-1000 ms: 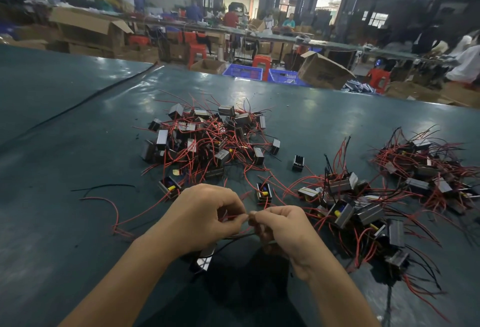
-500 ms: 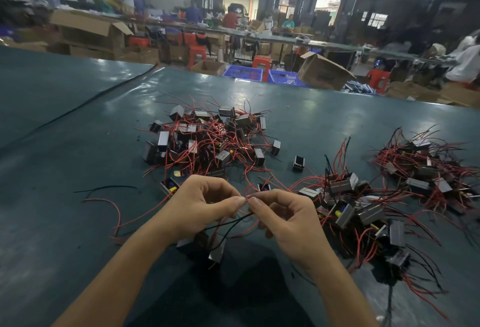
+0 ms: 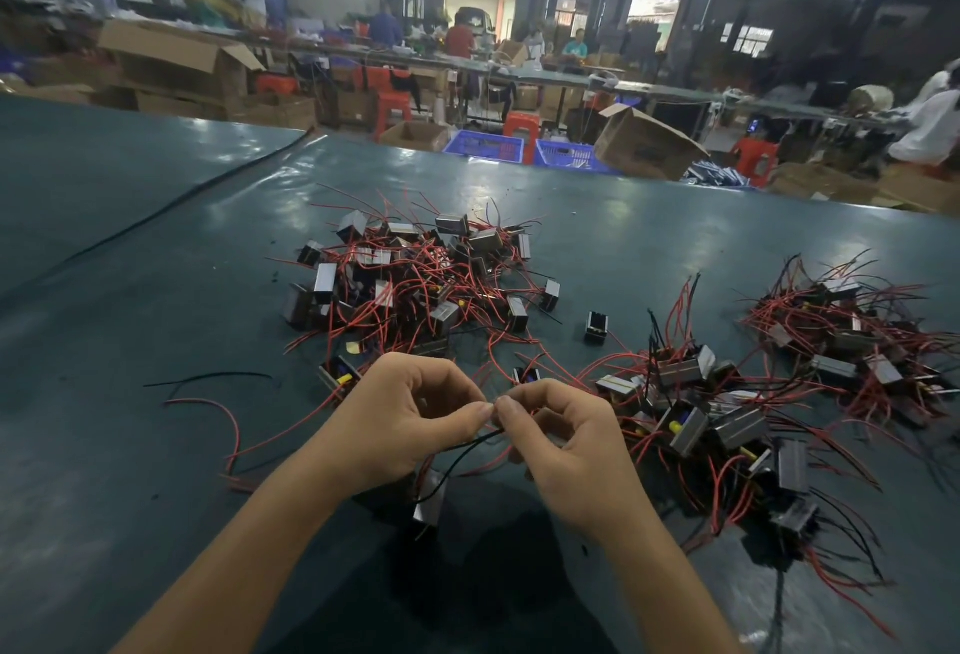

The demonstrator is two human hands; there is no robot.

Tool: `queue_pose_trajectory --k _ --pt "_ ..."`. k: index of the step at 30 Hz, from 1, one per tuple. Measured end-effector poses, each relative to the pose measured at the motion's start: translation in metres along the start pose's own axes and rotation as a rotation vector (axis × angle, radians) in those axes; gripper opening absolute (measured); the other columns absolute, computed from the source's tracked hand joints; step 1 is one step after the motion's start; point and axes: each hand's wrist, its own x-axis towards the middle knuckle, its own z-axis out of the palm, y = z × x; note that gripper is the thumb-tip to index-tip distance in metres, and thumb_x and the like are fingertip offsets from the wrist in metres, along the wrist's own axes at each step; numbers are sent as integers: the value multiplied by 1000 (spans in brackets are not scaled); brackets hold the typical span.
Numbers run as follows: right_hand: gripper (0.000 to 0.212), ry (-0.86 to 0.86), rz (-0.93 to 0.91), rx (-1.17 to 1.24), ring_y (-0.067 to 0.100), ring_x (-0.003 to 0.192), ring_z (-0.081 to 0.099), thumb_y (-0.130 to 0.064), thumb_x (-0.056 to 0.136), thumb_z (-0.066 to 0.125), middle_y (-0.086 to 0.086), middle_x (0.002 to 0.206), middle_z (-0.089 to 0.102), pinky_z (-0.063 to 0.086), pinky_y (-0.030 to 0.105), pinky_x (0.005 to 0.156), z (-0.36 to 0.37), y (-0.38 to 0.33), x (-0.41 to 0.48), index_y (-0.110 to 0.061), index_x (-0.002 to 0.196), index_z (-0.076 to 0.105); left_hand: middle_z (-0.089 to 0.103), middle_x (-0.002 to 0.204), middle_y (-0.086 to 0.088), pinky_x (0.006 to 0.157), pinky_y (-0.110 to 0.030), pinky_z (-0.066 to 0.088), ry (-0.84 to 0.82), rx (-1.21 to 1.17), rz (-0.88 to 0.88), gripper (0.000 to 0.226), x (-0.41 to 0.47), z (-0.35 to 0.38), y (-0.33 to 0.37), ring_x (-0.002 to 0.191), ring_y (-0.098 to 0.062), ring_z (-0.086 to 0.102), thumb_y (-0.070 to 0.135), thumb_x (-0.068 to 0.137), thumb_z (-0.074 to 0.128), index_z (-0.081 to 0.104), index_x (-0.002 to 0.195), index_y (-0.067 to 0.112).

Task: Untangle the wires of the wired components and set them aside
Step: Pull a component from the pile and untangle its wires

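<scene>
1. Wired component (image 3: 430,500), head view: it dangles under the hands on a black wire (image 3: 464,447), close above the near edge of the green table (image 3: 130,300). The left hand (image 3: 400,419) and right hand (image 3: 566,445) meet fingertip to fingertip. Each pinches the wire's upper end between thumb and forefinger, with the other fingers curled.
2. Likely risk: only thin wire carries the part's weight. A sharp pull apart could strain the lead where it enters the body. It could also slip from the pinch, and the part would drop at the table edge.
3. Red strands (image 3: 644,437) run beside the right hand toward the near right pile (image 3: 701,409). I cannot tell whether any belong to the held part. If they do, lifting would drag neighbours along and tighten the snarl.
4. Centre pile (image 3: 415,284) and far right pile (image 3: 857,341) both look tangled, so the finished heap is unclear. Setting the part among loose leads could catch it again.
</scene>
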Motion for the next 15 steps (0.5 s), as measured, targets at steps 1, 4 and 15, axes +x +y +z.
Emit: queue_pose_trajectory --k 1,4,15 --pt "18 -5 19 27 21 59 56 -18 90 67 2 65 64 48 30 55 0 1 0 -25 74 70 69 66 3 57 -18 48 3 16 8 12 0 0 0 59 -4 61 13 84 74 74 76 22" --pt "14 -43 35 102 12 61 58 -20 90 68 1 68 67 47 22 55 -2 1 1 -24 77 73 69 67 2 57 -18 48 7 7 21 10 0 1 1 59 -5 61 15 84 74 74 77 21" --pt "58 184 35 318 16 55 58 -55 96 31 4 74 69 43 20 48 4 6 3 -15 89 72 70 71 5 58 -22 54 158 140 107 10 3 3 30 58 -15 64 17 87 69 73 89 25"
